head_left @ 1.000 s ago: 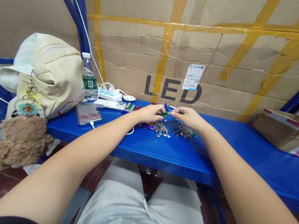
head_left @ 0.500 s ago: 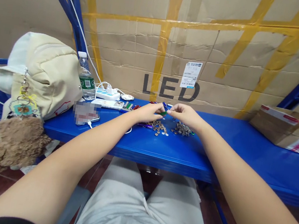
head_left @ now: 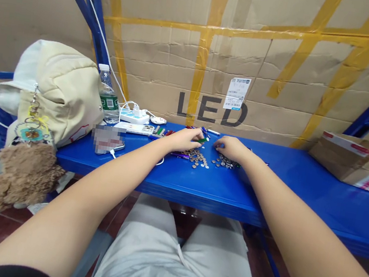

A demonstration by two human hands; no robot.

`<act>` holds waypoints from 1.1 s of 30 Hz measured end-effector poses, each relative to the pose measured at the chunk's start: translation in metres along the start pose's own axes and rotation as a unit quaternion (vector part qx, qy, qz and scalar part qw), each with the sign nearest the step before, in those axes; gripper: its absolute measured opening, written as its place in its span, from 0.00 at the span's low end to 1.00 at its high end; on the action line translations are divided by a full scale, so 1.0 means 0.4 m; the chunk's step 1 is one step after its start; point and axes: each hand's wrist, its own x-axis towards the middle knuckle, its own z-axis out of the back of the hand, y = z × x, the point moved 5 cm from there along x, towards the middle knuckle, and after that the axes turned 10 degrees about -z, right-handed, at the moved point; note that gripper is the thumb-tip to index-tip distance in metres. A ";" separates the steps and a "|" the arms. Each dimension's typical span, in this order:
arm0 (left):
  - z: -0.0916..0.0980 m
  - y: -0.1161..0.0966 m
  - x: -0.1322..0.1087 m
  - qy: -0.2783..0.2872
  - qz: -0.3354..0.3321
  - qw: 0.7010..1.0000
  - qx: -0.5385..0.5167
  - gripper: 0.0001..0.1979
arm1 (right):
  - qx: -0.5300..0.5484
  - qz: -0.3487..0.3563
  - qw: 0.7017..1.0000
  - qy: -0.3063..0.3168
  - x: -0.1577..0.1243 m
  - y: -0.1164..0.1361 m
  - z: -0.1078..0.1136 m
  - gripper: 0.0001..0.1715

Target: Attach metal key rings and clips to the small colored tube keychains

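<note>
My left hand is curled over a small green piece and holds it at the fingertips above the blue shelf. My right hand rests fingers-down on a heap of small silvery metal parts; whether it grips any I cannot make out. A second heap of small round brownish metal parts lies below my left hand. Several coloured pen-like sticks lie just beyond both hands.
A cream bag with a key charm and a brown plush toy sits at the left. Beside it are a water bottle, a white power strip, a phone. A taped cardboard box sits right. A cardboard wall marked LED stands behind.
My right hand has dropped away from my left hand, down and slightly right onto the silvery heap. My left hand stays where it was with the green piece.
</note>
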 end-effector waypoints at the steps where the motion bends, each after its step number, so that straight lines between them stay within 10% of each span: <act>1: -0.001 0.001 0.000 -0.001 -0.002 1.000 0.000 0.09 | -0.015 0.012 1.000 0.011 0.003 0.008 -0.005 0.17; 11: 0.000 0.011 0.002 -0.002 -0.011 1.000 0.001 0.09 | 0.138 -0.066 0.987 -0.051 -0.035 0.052 0.059 0.13; 20: -0.002 -0.002 0.007 -0.030 -0.015 0.996 -0.080 0.10 | 0.599 -0.064 0.795 -0.078 -0.037 0.043 0.038 0.09; 28: -0.020 0.018 0.019 -0.058 -0.029 0.981 -0.182 0.13 | 0.480 -0.061 0.867 -0.117 -0.060 0.051 0.065 0.13; 33: 0.004 -0.007 0.012 -0.138 -0.074 0.987 -0.019 0.15 | 0.457 -0.079 0.874 -0.144 -0.063 0.053 0.077 0.09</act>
